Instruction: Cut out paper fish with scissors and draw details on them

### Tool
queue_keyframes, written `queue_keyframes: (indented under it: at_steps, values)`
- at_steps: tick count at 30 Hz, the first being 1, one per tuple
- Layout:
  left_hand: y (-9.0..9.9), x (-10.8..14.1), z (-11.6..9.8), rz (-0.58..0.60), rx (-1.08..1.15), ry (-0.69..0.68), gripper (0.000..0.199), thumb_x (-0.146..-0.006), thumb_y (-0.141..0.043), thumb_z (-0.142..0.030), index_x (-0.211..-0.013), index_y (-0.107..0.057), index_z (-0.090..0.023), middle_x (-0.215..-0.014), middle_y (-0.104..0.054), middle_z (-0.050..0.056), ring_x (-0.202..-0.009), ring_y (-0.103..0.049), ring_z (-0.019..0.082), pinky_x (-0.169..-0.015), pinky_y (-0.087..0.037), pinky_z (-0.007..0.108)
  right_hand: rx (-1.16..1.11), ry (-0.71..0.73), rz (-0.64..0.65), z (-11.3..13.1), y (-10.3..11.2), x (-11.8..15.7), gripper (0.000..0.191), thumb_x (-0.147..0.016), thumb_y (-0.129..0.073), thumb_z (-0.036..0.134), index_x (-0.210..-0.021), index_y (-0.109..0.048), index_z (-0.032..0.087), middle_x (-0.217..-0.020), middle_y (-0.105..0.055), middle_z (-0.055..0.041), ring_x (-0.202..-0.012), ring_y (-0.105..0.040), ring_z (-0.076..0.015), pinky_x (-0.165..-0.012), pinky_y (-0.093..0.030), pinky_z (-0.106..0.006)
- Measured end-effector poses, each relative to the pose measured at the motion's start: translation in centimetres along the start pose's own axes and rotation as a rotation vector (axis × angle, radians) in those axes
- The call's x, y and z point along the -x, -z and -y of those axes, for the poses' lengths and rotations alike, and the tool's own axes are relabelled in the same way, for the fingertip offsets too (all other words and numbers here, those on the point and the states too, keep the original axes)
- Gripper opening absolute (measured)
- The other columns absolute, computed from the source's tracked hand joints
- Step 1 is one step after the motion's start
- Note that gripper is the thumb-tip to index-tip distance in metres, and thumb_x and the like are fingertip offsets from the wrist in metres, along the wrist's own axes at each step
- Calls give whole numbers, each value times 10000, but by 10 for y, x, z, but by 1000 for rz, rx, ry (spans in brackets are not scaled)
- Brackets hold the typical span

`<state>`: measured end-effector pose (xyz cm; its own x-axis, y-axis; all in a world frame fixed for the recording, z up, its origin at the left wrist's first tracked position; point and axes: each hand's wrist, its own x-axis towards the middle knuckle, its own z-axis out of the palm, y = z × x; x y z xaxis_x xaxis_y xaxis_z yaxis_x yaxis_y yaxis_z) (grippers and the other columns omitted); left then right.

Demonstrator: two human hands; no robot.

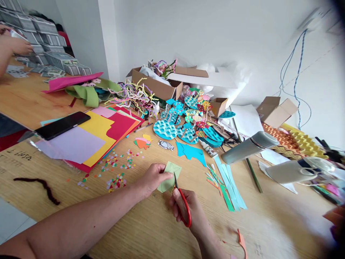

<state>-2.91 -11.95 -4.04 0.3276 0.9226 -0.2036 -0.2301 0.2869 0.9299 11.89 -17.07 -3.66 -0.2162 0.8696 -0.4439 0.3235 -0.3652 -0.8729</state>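
Our wooden table [151, 230] carries all of this. Toward its wall-side edge we have a long open cardboard box [155, 86], holding crumpled pale wrapping and fuzzy stems; a smaller box [219, 107] sits right of it, its inside hidden from us. The grey bottle [242, 148] and white bottle [288, 171] are near the right side, capped, contents unseen; with the lens bending things there, we can't fairly say whether they stand or lean. If upright, a swing of our right arm could knock one over and, with a loose cap, wet the paper.

Toward the left edge, coloured sheets [78, 144] bear a phone [63, 125], which could slide if that stack were pulled.

Near the middle of the surface, our right hand [194, 208] is curled closed through the loops of the red-handled scissors [185, 210]; how far apart the blades are, we cannot tell. Our left hand [155, 178] pinches the green paper [171, 171], thumb on top, fingers nearly shut. The blades touch or nearly touch that piece beside our left thumb, so a slip or a twist of the paper might nick it, and a limp sheet could bend and pull the cut off its drawn line.

Smallest are the paper dots [115, 181], loose in no container, which our left forearm could scatter with a sweep.
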Motion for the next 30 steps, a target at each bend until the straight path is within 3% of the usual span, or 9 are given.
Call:
queue_keyframes:
  at_steps: [30]
  values:
    - [0,0,-2,-44,-58,-19,235,-631,-620,-362,-610,-563,-135,-572,-476,-20,-554,-384,102,-525,-283,235,21,-6,-4,4,0,2,686,-705,-440,817,-595,-533,147,-407,-481,24,-310,-407,-62,-331,-244,-174]
